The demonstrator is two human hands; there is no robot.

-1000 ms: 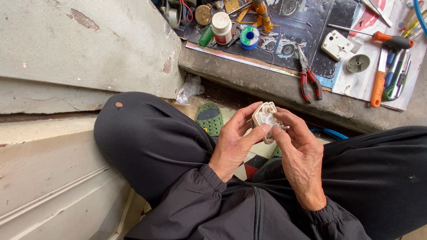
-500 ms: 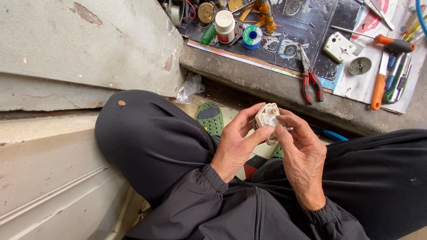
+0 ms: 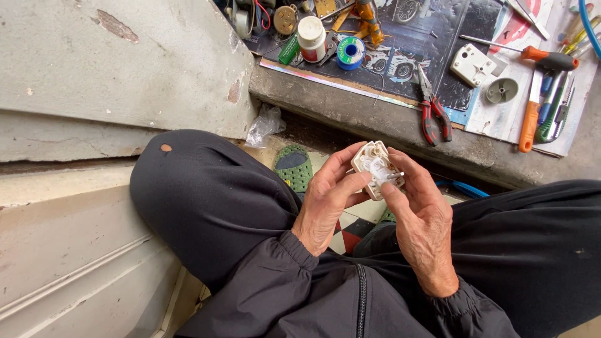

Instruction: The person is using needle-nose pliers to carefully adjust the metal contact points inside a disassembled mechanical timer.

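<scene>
small cream plastic electrical fitting, squarish, with an opened face showing a clear inner part and a small brass gear-like piece at its top edge, held above the lap between the knees. left hand clamped on the fitting from its left side, thumb and fingers curled round the rim; right hand closed on its right side, the thumb pressing the clear centre part. both hands meet on the fitting, touching it together. dark trousers and dark jacket sleeves frame the hands; a green perforated sandal shows on the patterned floor tile below. beyond the knees, a concrete ledge serves as counter, covered by a dark printed sheet. on it: red-handled pliers nearest the hands, a white square plastic cover, a grey round cap, an orange-handled screwdriver, a second orange-handled tool, a white bottle with red band, a blue-cored spool of solder, all well apart from the fitting. a crumpled clear plastic bag lies at the foot of the grey concrete wall, left.
</scene>
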